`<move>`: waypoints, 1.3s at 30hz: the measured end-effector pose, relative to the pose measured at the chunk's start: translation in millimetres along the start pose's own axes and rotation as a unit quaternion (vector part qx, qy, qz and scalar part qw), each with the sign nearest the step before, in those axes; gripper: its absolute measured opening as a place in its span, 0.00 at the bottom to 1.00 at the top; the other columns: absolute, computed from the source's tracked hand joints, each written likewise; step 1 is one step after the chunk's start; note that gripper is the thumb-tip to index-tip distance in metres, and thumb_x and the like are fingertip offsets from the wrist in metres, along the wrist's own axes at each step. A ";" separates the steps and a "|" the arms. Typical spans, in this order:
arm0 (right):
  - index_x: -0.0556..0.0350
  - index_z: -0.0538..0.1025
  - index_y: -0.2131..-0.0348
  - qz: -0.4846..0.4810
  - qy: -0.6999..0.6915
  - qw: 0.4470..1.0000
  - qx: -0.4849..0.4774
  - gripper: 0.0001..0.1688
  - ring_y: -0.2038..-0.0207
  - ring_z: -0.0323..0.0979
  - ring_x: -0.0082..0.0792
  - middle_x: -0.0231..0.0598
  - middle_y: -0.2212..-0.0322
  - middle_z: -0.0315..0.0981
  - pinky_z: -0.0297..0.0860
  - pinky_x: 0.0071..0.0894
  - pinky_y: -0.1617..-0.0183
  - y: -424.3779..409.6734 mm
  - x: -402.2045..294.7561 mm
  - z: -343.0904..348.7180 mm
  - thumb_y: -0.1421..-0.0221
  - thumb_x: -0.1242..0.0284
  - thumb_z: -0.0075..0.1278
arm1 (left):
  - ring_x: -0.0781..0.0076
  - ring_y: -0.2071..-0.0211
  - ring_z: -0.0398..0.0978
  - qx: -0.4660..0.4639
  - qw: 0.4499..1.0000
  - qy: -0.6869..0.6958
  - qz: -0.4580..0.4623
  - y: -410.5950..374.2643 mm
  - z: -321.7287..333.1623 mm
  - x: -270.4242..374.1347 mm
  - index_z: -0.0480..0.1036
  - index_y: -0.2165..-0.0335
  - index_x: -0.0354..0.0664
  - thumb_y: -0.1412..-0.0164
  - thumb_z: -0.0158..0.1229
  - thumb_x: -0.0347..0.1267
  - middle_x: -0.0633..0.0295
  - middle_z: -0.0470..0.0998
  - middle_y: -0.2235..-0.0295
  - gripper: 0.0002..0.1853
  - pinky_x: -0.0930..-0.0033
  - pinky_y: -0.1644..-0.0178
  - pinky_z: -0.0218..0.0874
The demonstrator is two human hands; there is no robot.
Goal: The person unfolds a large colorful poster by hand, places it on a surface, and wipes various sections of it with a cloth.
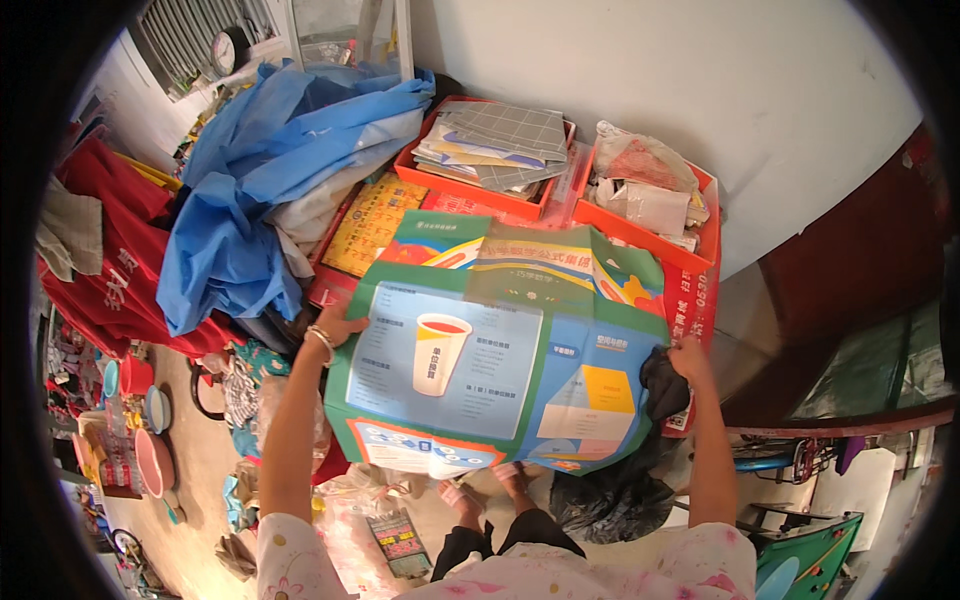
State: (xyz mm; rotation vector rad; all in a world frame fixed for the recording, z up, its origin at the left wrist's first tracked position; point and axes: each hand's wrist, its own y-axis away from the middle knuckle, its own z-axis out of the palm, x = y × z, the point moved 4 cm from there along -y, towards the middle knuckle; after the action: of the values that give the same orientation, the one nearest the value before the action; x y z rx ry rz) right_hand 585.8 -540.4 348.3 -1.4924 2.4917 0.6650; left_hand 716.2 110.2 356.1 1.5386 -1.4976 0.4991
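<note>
A large creased paper poster [487,345], green and blue with printed writing, a cup and a box drawing, is spread out in front of me. My left hand [340,328] grips its left edge, the thumb lying on top; a bracelet circles that wrist. At the right edge, my right hand [690,360] is closed on a crumpled black plastic bag [664,384], which overlaps the poster. Whether these fingers also pinch the paper I cannot tell. Fold lines divide the sheet into panels, and its lower edge hangs above my feet.
Behind the poster stand an orange box [469,187] of folded papers and another orange box [652,232] with bagged items. Blue sheeting [247,187] and red cloth [127,255] are heaped left. Stuffed plastic bags [352,517] and a pink basin [154,463] are on the floor.
</note>
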 end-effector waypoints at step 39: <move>0.63 0.76 0.64 -0.065 -0.366 0.928 0.020 0.09 0.68 0.68 0.17 0.30 0.69 0.74 0.65 0.17 0.63 152.2 -137.2 -137.5 0.46 0.80 0.48 | 0.56 0.35 0.33 0.041 0.945 -0.324 0.009 54.1 166.9 50.2 0.45 0.39 0.51 0.55 0.60 0.52 0.59 0.36 0.36 0.50 0.40 0.38 0.26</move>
State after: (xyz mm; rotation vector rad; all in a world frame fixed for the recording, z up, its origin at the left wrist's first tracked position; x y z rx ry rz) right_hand 532.7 -432.0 563.5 -1.0979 1.8078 0.9261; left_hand 625.4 -45.6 328.2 1.8614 -1.9981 0.0505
